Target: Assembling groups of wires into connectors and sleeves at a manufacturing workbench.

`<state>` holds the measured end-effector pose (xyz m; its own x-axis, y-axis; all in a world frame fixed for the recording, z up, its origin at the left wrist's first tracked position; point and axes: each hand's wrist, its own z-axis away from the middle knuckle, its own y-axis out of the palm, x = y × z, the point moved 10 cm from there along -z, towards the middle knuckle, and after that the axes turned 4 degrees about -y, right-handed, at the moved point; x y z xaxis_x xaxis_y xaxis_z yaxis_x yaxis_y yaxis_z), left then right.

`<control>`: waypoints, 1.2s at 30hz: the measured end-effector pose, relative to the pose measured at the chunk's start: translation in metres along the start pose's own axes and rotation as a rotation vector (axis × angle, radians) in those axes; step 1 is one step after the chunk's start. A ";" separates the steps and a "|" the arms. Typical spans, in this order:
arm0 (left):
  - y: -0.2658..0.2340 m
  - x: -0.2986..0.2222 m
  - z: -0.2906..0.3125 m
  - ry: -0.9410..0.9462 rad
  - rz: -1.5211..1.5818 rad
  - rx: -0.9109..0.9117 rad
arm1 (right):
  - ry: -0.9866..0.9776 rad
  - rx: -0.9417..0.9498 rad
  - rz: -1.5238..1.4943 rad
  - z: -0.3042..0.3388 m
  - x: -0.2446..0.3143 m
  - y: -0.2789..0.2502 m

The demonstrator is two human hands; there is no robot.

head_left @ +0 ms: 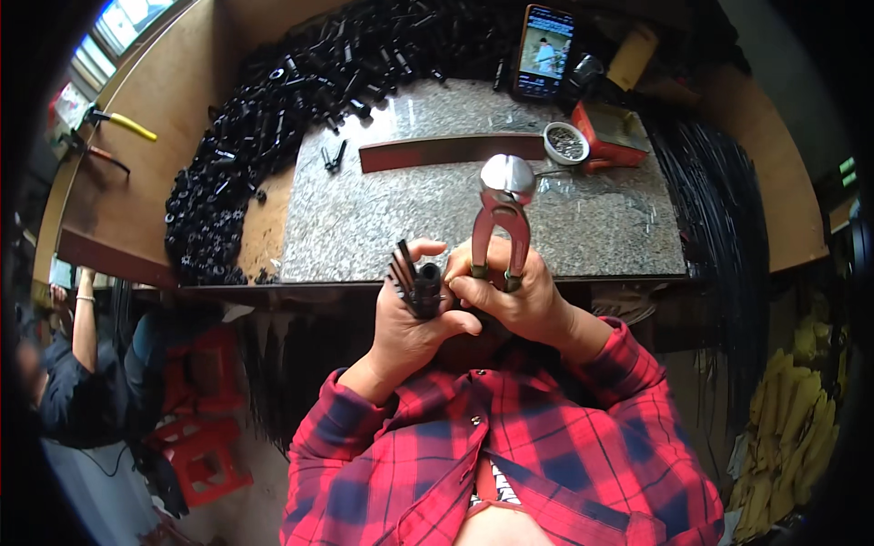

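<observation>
Just before the bench's front edge, my left hand is closed round a black tubular fitting, thumb stretched toward the right. Several thin dark strips stick up beside the fitting's open top. My right hand grips a pair of end-cutting pincers by the reddish handles. Their rounded silver head points up and away over the stone slab, and the jaws look closed or nearly so. My right fingertips come close to the fitting; whether they also hold a small piece between them is hidden.
On the speckled stone slab lie a dark flat bar, a white bowl of small metal bits and a red tray. Black fittings heap up left and behind. A phone stands at the back; long black rods lie right. Another person sits left.
</observation>
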<state>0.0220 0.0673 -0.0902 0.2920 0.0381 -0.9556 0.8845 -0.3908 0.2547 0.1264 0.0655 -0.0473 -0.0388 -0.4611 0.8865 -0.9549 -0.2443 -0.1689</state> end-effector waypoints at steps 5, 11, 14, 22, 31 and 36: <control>-0.004 0.006 0.003 -0.021 0.047 -0.017 | 0.030 -0.037 -0.043 0.003 0.000 0.007; -0.012 0.016 0.007 -0.055 0.031 -0.048 | -0.067 -0.018 0.058 0.002 0.008 0.011; -0.012 0.017 0.007 -0.068 0.054 -0.067 | -0.084 0.025 0.046 0.003 0.009 0.015; -0.013 0.016 0.006 -0.107 0.068 -0.064 | -0.068 0.013 0.077 0.001 0.008 0.016; -0.006 0.007 0.002 -0.033 0.119 0.022 | -0.050 0.010 0.051 0.003 0.002 0.017; -0.014 0.008 0.006 0.049 -0.035 0.020 | -0.155 0.031 0.103 -0.001 0.021 0.015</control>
<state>0.0103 0.0676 -0.1020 0.2785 0.0971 -0.9555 0.8875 -0.4064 0.2174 0.1114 0.0526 -0.0305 -0.0877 -0.6106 0.7870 -0.9386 -0.2139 -0.2706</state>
